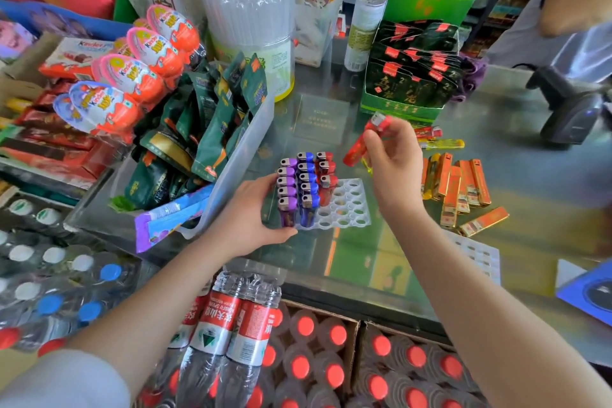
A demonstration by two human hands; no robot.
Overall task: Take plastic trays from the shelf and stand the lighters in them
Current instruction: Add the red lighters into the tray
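chocolate eggs (132,76), water bottles (231,334), straws (251,0), perhaps a scanner (576,109)

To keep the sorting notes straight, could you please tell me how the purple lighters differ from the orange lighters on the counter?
The purple lighters stand upright in the white tray, while the orange lighters lie flat on the glass counter. The purple ones form a neat row beside the left hand; the orange ones lie loose in a heap. The purple ones have rounded metal tops; the orange ones look slimmer and boxier.

Purple lighters (286,190), blue lighters (307,187), red lighters (326,175); white tray (349,209).
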